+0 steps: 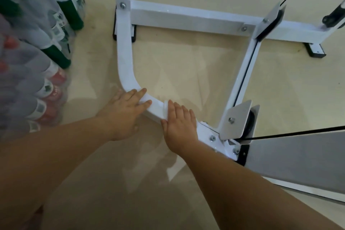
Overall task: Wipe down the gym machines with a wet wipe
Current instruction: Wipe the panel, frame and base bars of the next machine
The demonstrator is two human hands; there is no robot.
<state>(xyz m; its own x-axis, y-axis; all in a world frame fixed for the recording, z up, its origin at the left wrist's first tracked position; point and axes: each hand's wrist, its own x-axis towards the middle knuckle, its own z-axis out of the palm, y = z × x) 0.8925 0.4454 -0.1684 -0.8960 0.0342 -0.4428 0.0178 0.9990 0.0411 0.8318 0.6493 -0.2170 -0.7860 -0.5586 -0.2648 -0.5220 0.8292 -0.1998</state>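
The crumpled white wet wipe [165, 107] lies on the bend of the white painted metal base tube [124, 58] of the gym machine, just below the centre of the view; only its edge shows at 11 o'clock of the right hand [180, 127]. That hand lies flat on it, fingers straight and close together, pressing it to the tube. Just beside it at 9 o'clock, the left hand [127, 113] rests on the same bend with straight fingers laid across the tube, not touching the wipe. At 3 o'clock of the right hand, 2 grey metal pulley plates [236, 121] stand on a bolted joint, and a black cable [298, 132] runs off to 3 o'clock. The frame stands on a beige floor [186, 71]. At 9 to 11 o'clock, plastic-wrapped bottles with green and red caps [56, 56] lie stacked
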